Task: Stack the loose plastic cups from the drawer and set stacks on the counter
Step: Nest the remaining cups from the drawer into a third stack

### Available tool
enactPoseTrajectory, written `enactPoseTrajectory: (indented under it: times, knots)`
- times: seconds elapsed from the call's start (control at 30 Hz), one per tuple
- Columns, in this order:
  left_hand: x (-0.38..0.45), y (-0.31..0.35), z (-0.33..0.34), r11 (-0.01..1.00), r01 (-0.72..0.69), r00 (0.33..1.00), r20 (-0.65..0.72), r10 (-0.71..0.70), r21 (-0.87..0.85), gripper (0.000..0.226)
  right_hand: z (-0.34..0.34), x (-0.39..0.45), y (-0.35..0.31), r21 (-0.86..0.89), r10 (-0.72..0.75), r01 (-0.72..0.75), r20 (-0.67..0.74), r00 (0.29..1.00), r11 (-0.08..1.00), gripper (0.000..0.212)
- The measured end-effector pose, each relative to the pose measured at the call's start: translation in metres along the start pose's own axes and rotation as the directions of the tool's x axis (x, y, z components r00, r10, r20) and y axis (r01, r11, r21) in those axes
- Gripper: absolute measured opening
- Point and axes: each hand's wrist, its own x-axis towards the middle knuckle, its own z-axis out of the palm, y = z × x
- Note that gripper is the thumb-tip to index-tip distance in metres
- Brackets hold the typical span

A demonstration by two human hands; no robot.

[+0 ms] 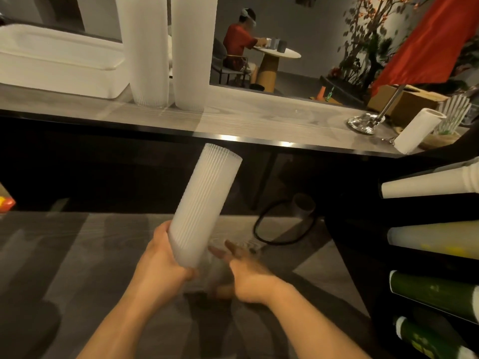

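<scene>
the counter [259, 120] runs across the view, and everything here is placed from it. two tall cup stacks [168, 53] already stand upright on it, side by side toward its left, just right of a white tub [59, 66]. a paper towel roll [417, 130] and a glass stand base [364, 123] sit near the counter's right end.

below the counter's front edge, a third stack of ribbed plastic cups [204, 206] is in the air, tilted. its long axis runs from its near end down at the hands up and slightly right to its far end, which is just short of the counter edge.

the left hand [166, 263] wraps the stack's near end, fingers curled around it. the right hand [246, 270] is just right of that end, fingers spread and fairly straight; it is blurred, and something clear seems to lie under it, perhaps a loose cup, but i cannot tell whether it grips anything.

by my judgement the left hand carries the load, and the stack must swing upright, lifting above the counter to land right of the standing pair.
</scene>
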Motion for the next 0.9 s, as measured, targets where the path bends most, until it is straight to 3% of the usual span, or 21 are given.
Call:
enactPoseTrajectory:
  times: [0.07, 0.17, 0.23, 0.3, 0.37, 0.47, 0.53, 0.6, 0.67, 0.77, 0.83, 0.9]
  knots:
    - [-0.002, 0.001, -0.001, 1.0, 0.0, 1.0, 0.003, 0.0, -0.004, 0.108, 0.015, 0.003, 0.001, -0.108, 0.001, 0.0, 0.017, 1.0, 0.994, 0.093]
    - [-0.004, 0.006, -0.003, 1.0, -0.016, 1.0, 0.003, 0.016, 0.004, 0.107, 0.02, 0.006, 0.001, -0.047, 0.032, -0.037, -0.096, 0.995, 0.998, 0.074]
    - [-0.005, 0.008, -0.004, 0.999, -0.03, 1.0, 0.002, 0.03, 0.026, 0.107, 0.013, 0.007, 0.002, 0.135, 0.117, -0.091, -0.202, 0.972, 0.987, 0.057]
    - [-0.006, 0.009, -0.005, 0.999, -0.028, 1.0, 0.003, 0.028, 0.037, 0.107, -0.001, 0.004, 0.007, 0.382, 0.198, -0.052, -0.353, 0.914, 0.923, 0.045]
    - [-0.007, 0.01, -0.007, 0.999, -0.027, 1.0, 0.015, 0.027, 0.036, 0.106, -0.024, -0.005, 0.012, 0.502, 0.22, 0.125, -0.572, 0.79, 0.855, 0.041]
    - [-0.008, 0.011, -0.008, 0.999, -0.032, 0.998, 0.049, 0.031, 0.024, 0.106, -0.062, -0.027, 0.012, 0.474, 0.239, 0.439, -0.838, 0.49, 0.764, 0.042]
    - [-0.008, 0.013, -0.007, 0.999, -0.043, 0.997, 0.072, 0.042, 0.019, 0.105, -0.09, -0.04, 0.006, 0.435, 0.286, 0.606, -0.899, 0.331, 0.666, 0.043]
    - [-0.009, 0.014, -0.005, 0.997, -0.062, 0.993, 0.102, 0.057, 0.042, 0.106, -0.119, -0.049, -0.005, 0.43, 0.355, 0.673, -0.899, 0.258, 0.602, 0.045]
    - [-0.01, 0.016, -0.002, 0.994, -0.089, 0.986, 0.146, 0.079, 0.063, 0.106, -0.144, -0.053, -0.015, 0.486, 0.415, 0.703, -0.862, 0.29, 0.519, 0.041]
    - [-0.013, 0.021, -0.001, 0.99, -0.131, 0.97, 0.214, 0.116, 0.054, 0.105, -0.168, -0.057, -0.03, 0.581, 0.364, 0.714, -0.81, 0.459, 0.391, 0.044]
    - [-0.016, 0.025, -0.001, 0.987, -0.158, 0.96, 0.239, 0.145, 0.038, 0.103, -0.172, -0.058, -0.037, 0.614, 0.297, 0.675, -0.789, 0.538, 0.408, 0.047]
    - [-0.019, 0.028, -0.001, 0.985, -0.172, 0.955, 0.251, 0.162, 0.02, 0.1, -0.172, -0.058, -0.04, 0.632, 0.249, 0.627, -0.766, 0.592, 0.455, 0.034]
